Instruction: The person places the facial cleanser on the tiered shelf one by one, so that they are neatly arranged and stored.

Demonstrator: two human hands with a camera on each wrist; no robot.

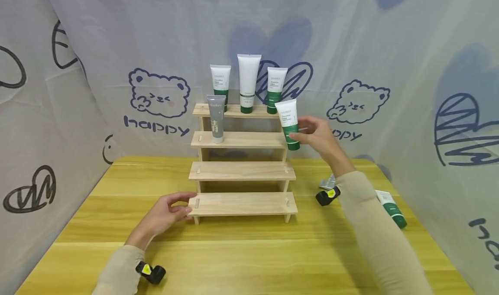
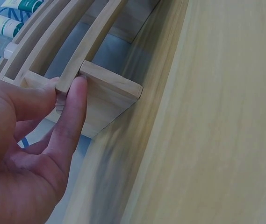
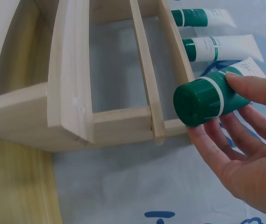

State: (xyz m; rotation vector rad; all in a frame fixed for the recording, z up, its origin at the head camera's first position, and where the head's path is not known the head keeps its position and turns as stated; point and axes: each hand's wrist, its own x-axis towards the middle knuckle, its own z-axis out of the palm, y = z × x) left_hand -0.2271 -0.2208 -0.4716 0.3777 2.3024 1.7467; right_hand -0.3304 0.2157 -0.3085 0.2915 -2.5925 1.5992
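My right hand (image 1: 317, 135) grips a white and green squeeze tube (image 1: 289, 124) by its lower half, cap down and slightly tilted, at the right end of the second-highest shelf of a wooden tiered stand (image 1: 241, 204). In the right wrist view, the tube's green cap (image 3: 193, 105) appears apart from the shelf boards. My left hand (image 1: 165, 215) pinches the left end of the stand's lowest board, thumb and finger (image 2: 72, 112) on its edge. A grey tube (image 1: 216, 119) stands at the left of the second-highest shelf. Three white and green tubes, the middle one (image 1: 248, 82) tallest, stand on top.
Another white and green tube (image 1: 391, 209) lies on the table's right side. A silvery grey object (image 1: 328, 182) lies partly hidden by my right wrist. A patterned cloth (image 1: 163, 26) hangs behind the yellow wooden table (image 1: 241, 260).
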